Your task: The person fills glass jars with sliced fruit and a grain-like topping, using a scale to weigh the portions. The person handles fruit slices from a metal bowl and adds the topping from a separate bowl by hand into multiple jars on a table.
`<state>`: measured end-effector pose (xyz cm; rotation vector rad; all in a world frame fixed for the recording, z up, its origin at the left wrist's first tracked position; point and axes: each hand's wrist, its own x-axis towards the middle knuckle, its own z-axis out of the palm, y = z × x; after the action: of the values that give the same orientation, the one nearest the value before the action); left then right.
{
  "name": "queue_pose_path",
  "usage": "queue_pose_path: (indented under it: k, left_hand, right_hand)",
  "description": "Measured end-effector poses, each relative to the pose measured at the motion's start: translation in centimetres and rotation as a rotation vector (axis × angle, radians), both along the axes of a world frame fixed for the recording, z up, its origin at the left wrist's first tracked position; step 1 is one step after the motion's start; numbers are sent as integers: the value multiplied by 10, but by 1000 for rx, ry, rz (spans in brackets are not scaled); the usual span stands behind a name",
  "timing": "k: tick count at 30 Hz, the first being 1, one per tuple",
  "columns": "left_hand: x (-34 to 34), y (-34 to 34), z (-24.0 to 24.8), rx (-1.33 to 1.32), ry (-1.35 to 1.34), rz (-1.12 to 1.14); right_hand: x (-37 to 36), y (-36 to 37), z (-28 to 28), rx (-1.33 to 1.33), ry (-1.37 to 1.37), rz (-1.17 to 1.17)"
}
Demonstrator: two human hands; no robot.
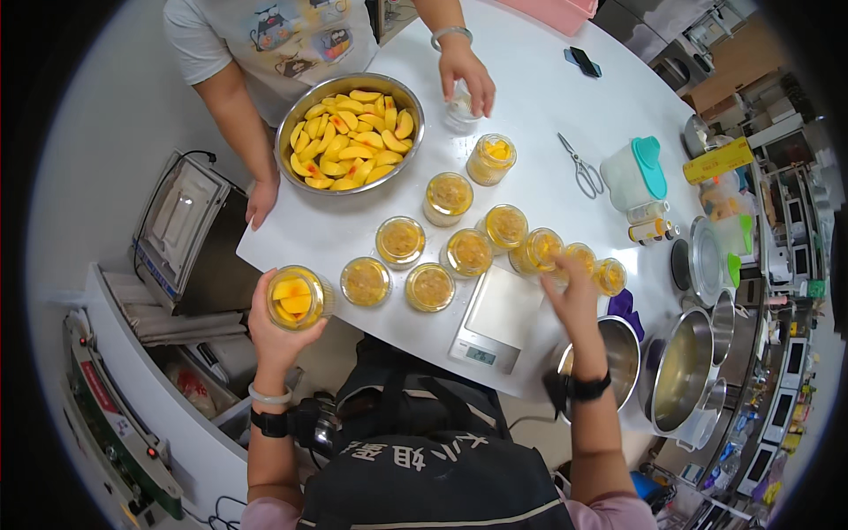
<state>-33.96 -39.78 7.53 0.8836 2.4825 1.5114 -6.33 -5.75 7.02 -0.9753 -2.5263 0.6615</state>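
White and rounded, the tabletop (539, 97) bends with the lens, and its near edge is covered by the person's dark apron. Their left hand (276, 329) wraps around a clear glass jar of yellow peach slices (297, 298), held off the table's near-left corner; the palm hides the jar's base. The right hand (572, 296) reaches with fingers spread over a cluster of filled open jars (565, 258), and it covers them enough that I cannot tell whether it grips one or only touches. A white digital kitchen scale (496, 320) lies just left of that wrist. Across the table stands a steel bowl of peach slices (350, 132), and beside it another person's hand (468, 75) rests on a small clear jar (459, 108), mostly hidden. That person's head is cut off.
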Motion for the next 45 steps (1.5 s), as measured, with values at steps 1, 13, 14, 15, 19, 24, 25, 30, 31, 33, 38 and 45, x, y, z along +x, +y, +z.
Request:
queue_pose_path:
  k: [1,13,14,15,19,24,25,30,31,33,38,45]
  left_hand:
    - [-14,-7,-7,6,-12,-4]
    - [-98,0,-103,-68,-250,-251]
    - [-101,2,-98,-134,-232,-291]
    - [-104,3,-99,-135,-238,-298]
    - [-108,12,-98,-142,-160,-368]
    - [-111,22,-103,-126,-138,-411]
    - [-111,26,-104,-104,-149,-422]
    - [-107,25,-115,-36,-244,-401]
    - [-107,25,-115,-46,-259,-419]
    - [-104,24,-116,-60,-280,-381]
    - [-101,28,-115,-134,-9,-386]
    - [-91,25,-114,-210,18,-355]
  right_hand:
    - [-31,16,7,-35,-9,-77]
    - [-234,104,-32,260,-838,-141]
    - [-236,107,-35,346,-857,-106]
    - [-238,109,-41,342,-865,-111]
    - [-243,117,-54,524,-877,64]
    - [-234,118,-57,416,-863,-59]
    - [-229,122,-55,412,-860,-69]
    - [-194,113,-12,364,-441,-141]
    - [-182,104,7,400,-369,-131]
    - [-151,77,51,395,-273,-89]
    - [-64,-2,107,308,-175,-33]
    - [6,-71,43,296,-414,-2]
